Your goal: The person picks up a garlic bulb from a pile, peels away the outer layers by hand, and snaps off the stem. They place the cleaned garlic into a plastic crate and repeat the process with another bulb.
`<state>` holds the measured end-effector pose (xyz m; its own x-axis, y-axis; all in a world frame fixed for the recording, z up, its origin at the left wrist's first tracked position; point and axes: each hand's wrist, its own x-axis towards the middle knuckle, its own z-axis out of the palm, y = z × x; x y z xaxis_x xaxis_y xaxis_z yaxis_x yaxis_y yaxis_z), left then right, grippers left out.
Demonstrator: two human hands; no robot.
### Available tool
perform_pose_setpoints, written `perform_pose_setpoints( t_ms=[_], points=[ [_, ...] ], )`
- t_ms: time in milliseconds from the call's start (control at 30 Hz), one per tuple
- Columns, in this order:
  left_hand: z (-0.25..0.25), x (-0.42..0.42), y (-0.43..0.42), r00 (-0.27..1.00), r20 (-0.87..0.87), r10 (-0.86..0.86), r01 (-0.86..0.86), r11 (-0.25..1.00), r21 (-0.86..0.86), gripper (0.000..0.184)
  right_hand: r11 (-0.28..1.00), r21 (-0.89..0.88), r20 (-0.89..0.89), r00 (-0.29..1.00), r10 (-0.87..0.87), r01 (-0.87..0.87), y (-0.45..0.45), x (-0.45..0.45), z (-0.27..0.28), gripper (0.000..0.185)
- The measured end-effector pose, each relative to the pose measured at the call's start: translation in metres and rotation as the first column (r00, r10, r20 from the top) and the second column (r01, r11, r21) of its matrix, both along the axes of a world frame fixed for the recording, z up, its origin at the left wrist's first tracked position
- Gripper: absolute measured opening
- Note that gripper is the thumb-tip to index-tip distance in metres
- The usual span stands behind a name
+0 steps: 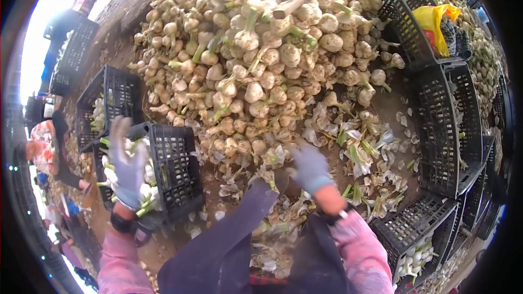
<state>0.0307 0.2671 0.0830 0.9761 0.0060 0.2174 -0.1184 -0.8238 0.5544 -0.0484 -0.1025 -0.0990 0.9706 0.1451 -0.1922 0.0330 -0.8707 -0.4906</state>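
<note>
My left hand (129, 160), in a grey-blue glove, is raised with its fingers spread over a black plastic crate (173, 158). White trimmed garlic bulbs (151, 191) with short green stems lie inside that crate, partly hidden by the hand. In a similar glove, my right hand (311, 167) hangs at the lower edge of a large heap of garlic bulbs (256, 92). It is slightly blurred, with thumb and fingers apart and no bulb visible in it. Loose skins and leaf scraps (359, 155) lie beside it.
Stacked black crates (436, 130) line the right side, one holding garlic (417, 258). A yellow bag (436, 24) rests on crates at upper right. Another crate (109, 100) stands behind the left one. A person in a floral top (43, 147) is at far left.
</note>
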Motion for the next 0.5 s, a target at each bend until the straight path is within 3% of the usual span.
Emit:
perform_pose_setpoints(
  t_ms=[33, 133, 167, 200, 233, 267, 300, 333, 367, 433, 467, 500],
  points=[
    [0.001, 0.002, -0.029, 0.99, 0.002, -0.139, 0.139, 0.989, -0.046, 0.058, 0.995, -0.083, -0.067, 0.996, 0.053, -0.058, 0.013, 0.01, -0.022, 0.059],
    [-0.001, -0.002, -0.101, 0.882, -0.255, -0.395, 0.271, 0.871, -0.41, 0.06, 1.0, -0.003, -0.029, 0.999, 0.022, -0.022, 0.001, 0.007, -0.045, 0.058],
    [-0.012, 0.003, -0.108, 0.794, -0.296, -0.531, 0.378, 0.812, -0.445, 0.058, 0.886, 0.348, -0.192, 0.949, -0.251, 0.305, -0.004, -0.003, -0.053, 0.052],
    [-0.018, 0.006, -0.118, 0.673, -0.388, -0.63, 0.375, 0.743, -0.555, 0.06, 0.562, 0.576, -0.424, 0.805, -0.415, 0.593, -0.013, -0.021, -0.06, 0.046],
    [-0.024, 0.007, -0.13, 0.531, -0.45, -0.718, 0.343, 0.668, -0.66, 0.062, 0.111, 0.631, -0.663, 0.608, -0.436, 0.768, -0.026, -0.039, -0.067, 0.041],
    [-0.039, 0.006, -0.143, 0.456, -0.482, -0.748, 0.332, 0.646, -0.688, 0.063, -0.512, 0.56, -0.808, 0.565, -0.166, 0.651, -0.045, -0.054, -0.075, 0.032],
    [-0.057, 0.003, -0.158, 0.377, -0.507, -0.775, 0.32, 0.623, -0.714, 0.063, -0.712, 0.401, -0.858, 0.509, -0.071, 0.577, -0.05, -0.054, -0.033, 0.033],
    [-0.069, -0.001, -0.177, 0.362, -0.525, -0.77, 0.358, 0.635, -0.685, 0.069, -0.705, 0.485, -0.786, 0.612, -0.09, 0.518, -0.048, -0.056, -0.009, 0.039],
    [-0.087, -0.005, -0.193, 0.406, -0.463, -0.788, 0.609, 0.611, -0.506, 0.076, -0.698, 0.557, -0.699, 0.707, -0.103, 0.45, -0.041, -0.056, 0.01, 0.045],
    [-0.117, -0.025, -0.226, 0.535, -0.296, -0.792, 0.705, 0.611, -0.36, 0.08, -0.447, 0.825, -0.5, 0.816, -0.291, 0.346, -0.02, -0.039, 0.058, 0.053],
    [-0.116, -0.033, -0.241, 0.517, -0.372, -0.771, 0.335, 0.582, -0.741, 0.08, -0.295, 0.901, -0.387, 0.894, -0.224, 0.317, -0.016, -0.045, 0.05, 0.061],
    [-0.111, -0.037, -0.251, 0.463, -0.437, -0.771, -0.146, 0.42, -0.896, 0.079, -0.245, 0.91, -0.403, 0.851, -0.338, 0.334, -0.003, -0.055, 0.035, 0.09]
  ],
)
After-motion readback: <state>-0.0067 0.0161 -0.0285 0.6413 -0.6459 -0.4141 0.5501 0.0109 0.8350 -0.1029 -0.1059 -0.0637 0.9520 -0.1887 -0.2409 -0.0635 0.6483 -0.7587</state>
